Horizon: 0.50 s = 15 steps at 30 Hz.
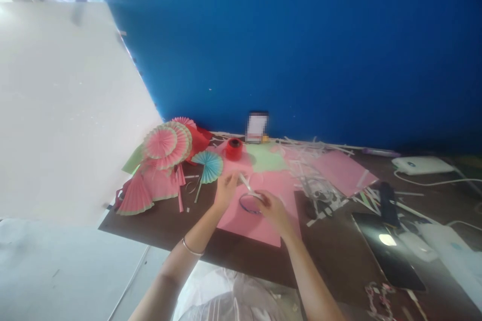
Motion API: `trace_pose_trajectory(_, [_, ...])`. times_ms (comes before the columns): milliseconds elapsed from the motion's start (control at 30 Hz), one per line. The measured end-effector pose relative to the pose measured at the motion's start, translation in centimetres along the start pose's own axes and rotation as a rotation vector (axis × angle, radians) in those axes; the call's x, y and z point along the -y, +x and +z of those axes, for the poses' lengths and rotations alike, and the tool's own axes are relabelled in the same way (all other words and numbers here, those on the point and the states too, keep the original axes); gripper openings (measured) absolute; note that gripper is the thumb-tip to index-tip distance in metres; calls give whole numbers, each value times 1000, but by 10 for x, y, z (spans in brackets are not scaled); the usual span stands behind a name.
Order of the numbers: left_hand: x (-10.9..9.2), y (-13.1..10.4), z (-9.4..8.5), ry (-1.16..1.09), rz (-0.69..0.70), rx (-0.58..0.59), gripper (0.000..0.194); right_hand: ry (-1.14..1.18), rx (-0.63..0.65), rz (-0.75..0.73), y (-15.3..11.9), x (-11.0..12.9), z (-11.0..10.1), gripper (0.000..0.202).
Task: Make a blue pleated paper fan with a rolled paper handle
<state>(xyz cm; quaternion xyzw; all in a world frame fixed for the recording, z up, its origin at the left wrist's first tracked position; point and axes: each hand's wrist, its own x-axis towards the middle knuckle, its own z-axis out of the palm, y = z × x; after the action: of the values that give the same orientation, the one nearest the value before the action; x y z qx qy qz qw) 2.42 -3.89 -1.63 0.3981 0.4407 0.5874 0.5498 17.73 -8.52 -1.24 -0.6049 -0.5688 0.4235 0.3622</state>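
My right hand [271, 208] grips a thin ring-shaped roll of tape [241, 205], held above a pink paper sheet [241, 229]. A whitish strip of tape [245, 182] runs from the roll to my left hand [226, 191], whose fingers are closed on its free end. Left of that hand, a small blue folded paper fan [211, 166] on a stick lies on the table. Just beyond the hands stands a red roll [234, 149], with a light green paper sheet [267, 157] beside it.
Pink and green pleated paper fans [161, 143] are heaped at the left. On the right are paper scraps [320, 195], another pink sheet [341, 170], a dark tablet-like device [391, 256], a white device [422, 165] and cables. A blue wall [301, 50] borders the dark table [259, 261].
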Motion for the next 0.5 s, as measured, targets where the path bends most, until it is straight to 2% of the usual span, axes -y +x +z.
trace_pose_trajectory(100, [3, 4, -2, -18, 43, -66, 38, 88, -88, 4, -2, -2, 4, 35])
trace_pose_trajectory(200, [5, 7, -5, -20, 82, -125, 38, 1, -163, -138, -6, -2, 1, 35])
trace_pose_trajectory(367, [3, 8, -5, -74, 82, -163, 38, -588, -92, -490, -17, 0, -7, 38])
trace_pose_trajectory(500, [-1, 4, -4, -117, 63, -158, 38, -987, -143, -589, -21, 4, -9, 50])
